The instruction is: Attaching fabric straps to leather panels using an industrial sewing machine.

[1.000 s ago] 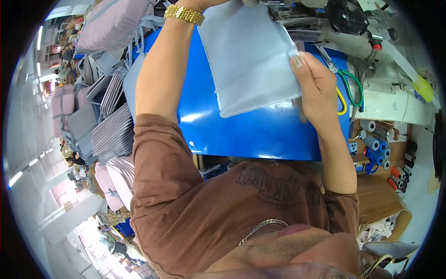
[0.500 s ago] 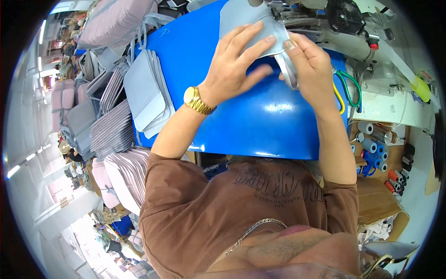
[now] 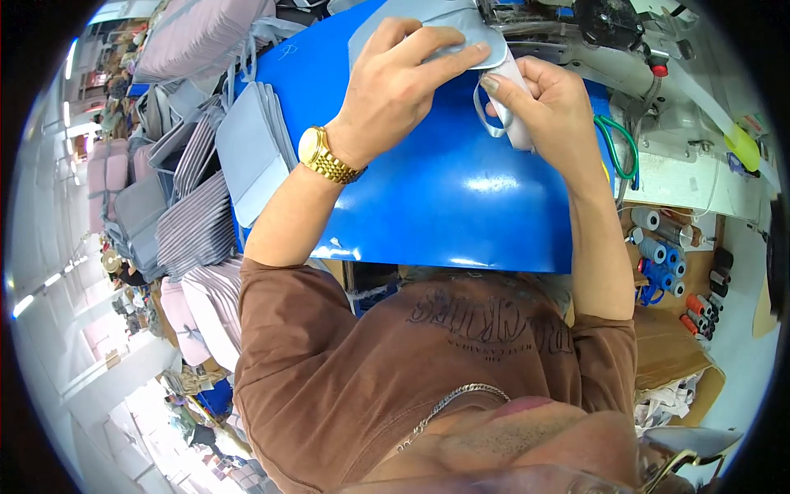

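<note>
A grey-blue fabric panel (image 3: 451,18) lies at the far edge of the blue work surface, partly under the sewing machine (image 3: 543,33). Across it, my left hand (image 3: 387,95) has its fingers bent over the near edge, the index finger reaching toward the rounded corner; its thumb is hidden. At that corner my right hand (image 3: 547,103) pinches a pale grey strip (image 3: 516,123) between thumb and fingers. The strip hangs down in a loop with a narrow bent edge. Some of the right fingers are hidden behind the strip and thumb.
Grey panels (image 3: 251,156) lie stacked on the left of the blue table (image 3: 461,222). Beyond are striped bundles (image 3: 197,222) and pink ones (image 3: 197,41). Green-handled scissors (image 3: 621,148) lie right of my right hand. Thread spools (image 3: 662,263) and a cardboard box (image 3: 675,354) stand lower right.
The panel and my left hand have shifted left, and the left fingers have bent. My right hand still pinches the strip, which now hangs more openly below the corner.
</note>
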Demonstrator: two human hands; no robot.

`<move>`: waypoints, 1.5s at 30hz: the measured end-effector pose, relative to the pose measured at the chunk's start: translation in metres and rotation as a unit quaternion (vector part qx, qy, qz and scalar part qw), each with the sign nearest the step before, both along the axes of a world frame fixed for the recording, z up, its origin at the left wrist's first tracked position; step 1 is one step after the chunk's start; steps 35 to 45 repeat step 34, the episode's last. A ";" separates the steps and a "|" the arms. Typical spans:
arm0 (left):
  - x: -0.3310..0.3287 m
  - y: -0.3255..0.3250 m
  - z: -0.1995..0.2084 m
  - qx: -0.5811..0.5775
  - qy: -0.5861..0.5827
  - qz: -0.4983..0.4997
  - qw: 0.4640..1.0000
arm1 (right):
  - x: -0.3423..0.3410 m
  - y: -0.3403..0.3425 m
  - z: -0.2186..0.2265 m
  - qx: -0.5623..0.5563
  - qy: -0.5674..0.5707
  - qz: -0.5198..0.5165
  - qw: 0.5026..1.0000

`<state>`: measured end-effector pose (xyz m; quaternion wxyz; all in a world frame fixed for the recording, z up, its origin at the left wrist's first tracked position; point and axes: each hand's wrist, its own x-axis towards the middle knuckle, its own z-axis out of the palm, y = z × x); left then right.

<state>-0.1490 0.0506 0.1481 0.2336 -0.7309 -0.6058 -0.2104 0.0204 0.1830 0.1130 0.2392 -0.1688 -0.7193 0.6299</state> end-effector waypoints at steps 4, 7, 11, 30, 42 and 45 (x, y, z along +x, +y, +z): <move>0.024 0.013 0.031 -0.073 -0.057 0.038 0.995 | -0.006 0.007 -0.010 0.057 -0.038 -0.028 0.997; 0.028 0.015 0.034 -0.069 0.009 0.069 0.995 | -0.014 0.006 -0.013 0.083 -0.002 -0.061 0.995; 0.033 0.012 0.040 -0.077 0.034 0.080 0.993 | -0.016 0.002 -0.016 0.117 0.017 -0.086 0.989; 0.085 -0.010 0.014 -0.070 -0.254 0.071 0.962 | 0.004 -0.008 -0.013 0.150 0.041 -0.096 0.983; 0.109 -0.061 -0.029 -0.069 -0.203 0.058 0.975 | 0.011 -0.008 -0.016 0.017 0.038 -0.009 0.999; 0.109 -0.061 -0.029 -0.069 -0.203 0.058 0.975 | 0.011 -0.008 -0.016 0.017 0.038 -0.009 0.999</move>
